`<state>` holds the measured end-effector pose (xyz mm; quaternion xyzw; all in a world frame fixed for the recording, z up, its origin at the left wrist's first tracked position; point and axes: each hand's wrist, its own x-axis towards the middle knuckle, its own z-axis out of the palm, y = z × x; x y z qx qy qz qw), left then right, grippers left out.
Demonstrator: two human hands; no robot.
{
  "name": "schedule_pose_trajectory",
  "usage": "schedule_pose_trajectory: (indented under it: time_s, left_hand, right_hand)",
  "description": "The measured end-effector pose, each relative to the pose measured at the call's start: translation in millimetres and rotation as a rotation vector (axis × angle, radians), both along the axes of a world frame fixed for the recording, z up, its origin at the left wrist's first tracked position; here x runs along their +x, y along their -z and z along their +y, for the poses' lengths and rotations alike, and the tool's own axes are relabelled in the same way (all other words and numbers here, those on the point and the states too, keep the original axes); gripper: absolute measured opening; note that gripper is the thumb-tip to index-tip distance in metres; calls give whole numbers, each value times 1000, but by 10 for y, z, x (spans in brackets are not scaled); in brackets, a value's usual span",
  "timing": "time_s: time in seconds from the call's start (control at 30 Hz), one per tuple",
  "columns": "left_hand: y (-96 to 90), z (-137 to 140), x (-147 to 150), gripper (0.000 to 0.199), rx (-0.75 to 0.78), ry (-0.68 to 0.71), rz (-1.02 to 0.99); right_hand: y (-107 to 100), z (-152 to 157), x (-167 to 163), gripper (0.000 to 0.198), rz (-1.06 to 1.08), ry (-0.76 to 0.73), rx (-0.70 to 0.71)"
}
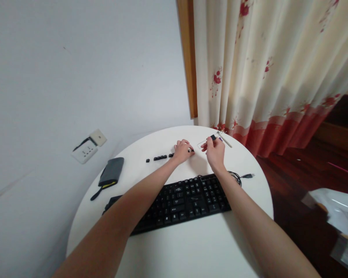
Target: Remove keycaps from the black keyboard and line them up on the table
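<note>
A row of small black keycaps [160, 157] lies on the white round table, running toward my left hand [182, 151]. The fingers of that hand curl down at the row's right end, closed on a black keycap [191, 150] at the fingertips. Further right, my right hand [215, 151] is raised slightly with its fingers closed around a small black object [213, 137], whose kind I cannot make out. Below both hands lies a black keyboard [188, 199], partly covered by my forearms.
Behind my right hand lie a thin pale stick [226, 140] and some thin wire. The keyboard's cable with a USB plug [247, 176] rests at the right. A grey pouch [112, 171] lies at the left, near the wall. A curtain [261, 77] hangs behind the table [174, 251].
</note>
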<state>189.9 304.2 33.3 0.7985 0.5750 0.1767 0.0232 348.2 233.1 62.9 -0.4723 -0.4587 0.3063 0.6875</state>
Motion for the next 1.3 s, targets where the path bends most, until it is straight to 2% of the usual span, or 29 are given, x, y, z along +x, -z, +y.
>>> schedule_pose_trajectory:
  time_s: [0.5, 1.3]
  left_hand:
    - [18, 50, -44, 20, -84, -48, -51]
    - [46, 64, -95, 20, -79, -66, -90]
  right_hand:
    - [36, 12, -19, 32, -19, -27, -7]
    - [38, 0, -34, 31, -9, -40, 6]
